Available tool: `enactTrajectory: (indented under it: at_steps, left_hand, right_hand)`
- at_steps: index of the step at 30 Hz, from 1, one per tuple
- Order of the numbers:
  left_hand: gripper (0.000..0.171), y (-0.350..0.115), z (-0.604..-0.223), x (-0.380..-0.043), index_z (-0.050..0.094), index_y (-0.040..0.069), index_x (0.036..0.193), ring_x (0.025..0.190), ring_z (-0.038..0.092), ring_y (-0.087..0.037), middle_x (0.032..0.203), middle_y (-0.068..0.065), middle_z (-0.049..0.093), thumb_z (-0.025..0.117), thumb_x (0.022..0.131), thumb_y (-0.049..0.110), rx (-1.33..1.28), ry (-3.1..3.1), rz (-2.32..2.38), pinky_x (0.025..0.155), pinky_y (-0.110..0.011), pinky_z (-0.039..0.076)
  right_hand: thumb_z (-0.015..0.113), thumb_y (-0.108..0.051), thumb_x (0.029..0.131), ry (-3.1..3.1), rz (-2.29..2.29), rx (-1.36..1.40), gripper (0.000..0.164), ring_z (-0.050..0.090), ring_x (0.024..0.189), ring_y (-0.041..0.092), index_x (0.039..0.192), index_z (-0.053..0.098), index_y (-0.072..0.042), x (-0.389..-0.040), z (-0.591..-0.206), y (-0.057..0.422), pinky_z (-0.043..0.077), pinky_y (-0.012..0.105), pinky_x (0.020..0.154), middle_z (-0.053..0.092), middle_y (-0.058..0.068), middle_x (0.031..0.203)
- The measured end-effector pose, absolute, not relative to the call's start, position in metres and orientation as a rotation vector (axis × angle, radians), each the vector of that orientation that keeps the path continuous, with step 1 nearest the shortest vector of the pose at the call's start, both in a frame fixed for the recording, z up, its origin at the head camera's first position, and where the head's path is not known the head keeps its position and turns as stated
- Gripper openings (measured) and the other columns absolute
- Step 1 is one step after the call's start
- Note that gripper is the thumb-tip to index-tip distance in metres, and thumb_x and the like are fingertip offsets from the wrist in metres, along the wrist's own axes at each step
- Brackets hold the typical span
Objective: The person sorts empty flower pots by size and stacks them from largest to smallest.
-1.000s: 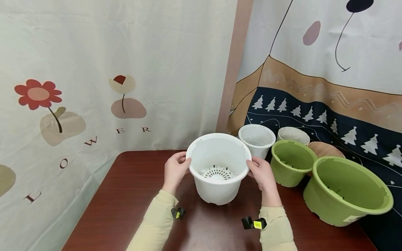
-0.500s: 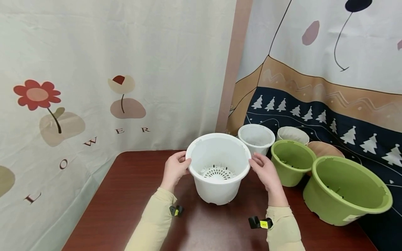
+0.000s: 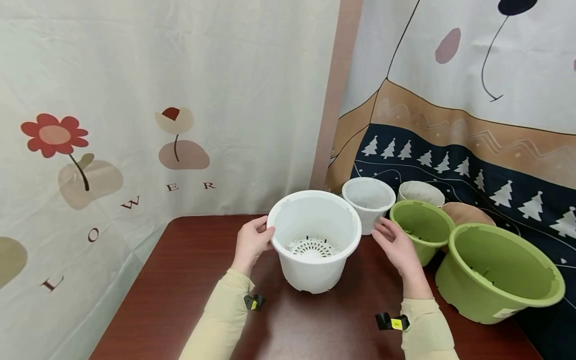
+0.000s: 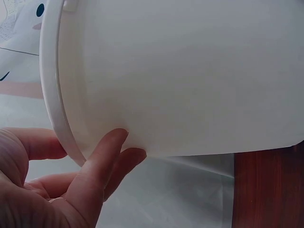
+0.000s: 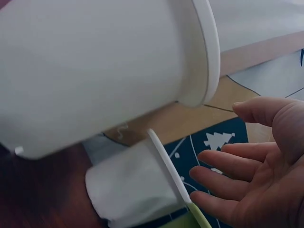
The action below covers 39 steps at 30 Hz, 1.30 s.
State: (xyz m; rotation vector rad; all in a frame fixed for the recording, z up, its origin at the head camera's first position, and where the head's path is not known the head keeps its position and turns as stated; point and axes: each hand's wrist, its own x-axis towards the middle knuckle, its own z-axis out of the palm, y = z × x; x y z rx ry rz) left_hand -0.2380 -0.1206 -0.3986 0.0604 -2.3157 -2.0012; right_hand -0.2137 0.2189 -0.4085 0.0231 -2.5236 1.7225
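A large white plastic flowerpot (image 3: pixel 310 272) with a slotted bottom stands upright on the table. At its left side my left hand (image 3: pixel 252 244) holds the rim, thumb at the edge and fingertips against the outer wall, as the left wrist view shows. My right hand (image 3: pixel 398 247) is apart from the pot, to its right, with fingers extended and nothing in them. Beyond that hand are a smaller white pot (image 3: pixel 368 220) and a medium green pot (image 3: pixel 420 250); the right wrist view shows the smaller white pot (image 5: pixel 133 185) past the fingers.
A large green pot (image 3: pixel 477 290) stands at the right side of the table (image 3: pixel 189 280). A cream pot (image 3: pixel 420 192) and a tan pot (image 3: pixel 468 214) sit behind the green ones. Printed curtains (image 3: pixel 252 100) hang close behind the table.
My right hand has let go of the large white flowerpot's rim and moved right, toward the smaller pots. The left hand and the large pot stay in place.
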Motion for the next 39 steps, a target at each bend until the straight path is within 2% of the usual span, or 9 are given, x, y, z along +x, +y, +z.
enactTrajectory:
  at_steps: [5,11,19,28,39]
  left_hand:
    - [0.042,-0.121,-0.398,-0.238,0.056,-0.008,0.135,0.099,0.066,-0.042,0.119,-0.031,0.063,0.061,0.094,0.000,0.062,-2.324,-1.988,0.068,-0.036,0.062]
    - [0.042,-0.121,-0.400,-0.238,0.057,-0.006,0.135,0.094,0.069,-0.034,0.119,-0.030,0.063,0.062,0.094,0.001,0.073,-2.322,-1.996,0.069,-0.037,0.062]
    - [0.042,-0.121,-0.400,-0.238,0.057,-0.006,0.135,0.099,0.066,-0.042,0.117,-0.030,0.065,0.062,0.094,0.002,0.069,-2.337,-1.966,0.069,-0.037,0.062]
    - [0.043,-0.121,-0.400,-0.238,0.057,-0.005,0.136,0.098,0.067,-0.041,0.117,-0.028,0.066,0.062,0.094,0.004,0.081,-2.366,-1.923,0.068,-0.035,0.062]
    - [0.043,-0.121,-0.401,-0.238,0.057,-0.006,0.135,0.098,0.067,-0.042,0.116,-0.029,0.066,0.062,0.093,0.003,0.074,-2.343,-1.943,0.068,-0.036,0.062]
  right_hand:
    - [0.057,-0.024,0.102,-2.586,1.596,0.048,0.065,0.040,0.135,0.043,0.152,0.029,0.006,-0.213,-0.405,0.232,0.039,0.054,0.108,0.043,0.029,0.147]
    - [0.060,-0.033,0.100,-2.654,1.406,0.071,0.071,0.040,0.133,0.046,0.152,0.029,0.005,-0.210,-0.398,0.246,0.036,0.058,0.109,0.044,0.029,0.145]
    - [0.063,-0.032,0.098,-2.660,1.293,0.114,0.073,0.038,0.133,0.050,0.150,0.031,0.008,-0.203,-0.390,0.266,0.034,0.061,0.108,0.044,0.032,0.144]
    - [0.066,-0.033,0.096,-2.686,1.111,0.141,0.074,0.041,0.128,0.053,0.149,0.033,0.008,-0.199,-0.385,0.286,0.037,0.065,0.102,0.044,0.035,0.141]
    - [0.061,-0.035,0.099,-2.756,0.953,0.110,0.076,0.039,0.125,0.058,0.150,0.028,0.011,-0.188,-0.376,0.315,0.036,0.069,0.097,0.040,0.038,0.142]
